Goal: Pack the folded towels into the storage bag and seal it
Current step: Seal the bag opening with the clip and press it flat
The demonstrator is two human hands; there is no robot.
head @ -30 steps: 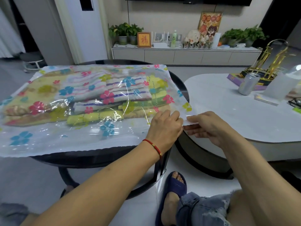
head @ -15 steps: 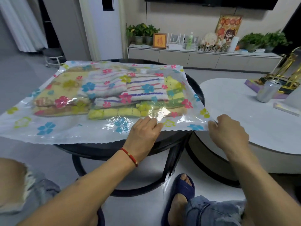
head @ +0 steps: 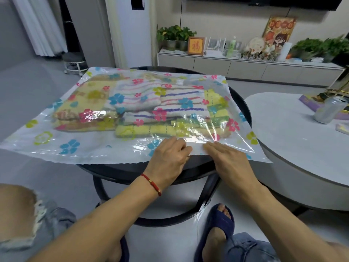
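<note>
While our left hand [head: 170, 157] and right hand [head: 228, 159] press flat, fingers straight and together, on the storage bag [head: 79, 148], its folded towels [head: 170, 108] lie on the round black table [head: 243, 108], beside a white table [head: 294, 140].

Arms: both bare to the frame edge, no sleeves.
Left hand [head: 168, 160]: no rings seen.
Left wrist: thin red cord bracelet [head: 152, 183], 2 small gold beads.
Right hand [head: 229, 161]: nothing worn.
Legs: pale blue jeans [head: 245, 248], frayed rip at left knee [head: 17, 210].
Feet: dark blue open-toe slipper [head: 217, 223], toes showing.
</note>
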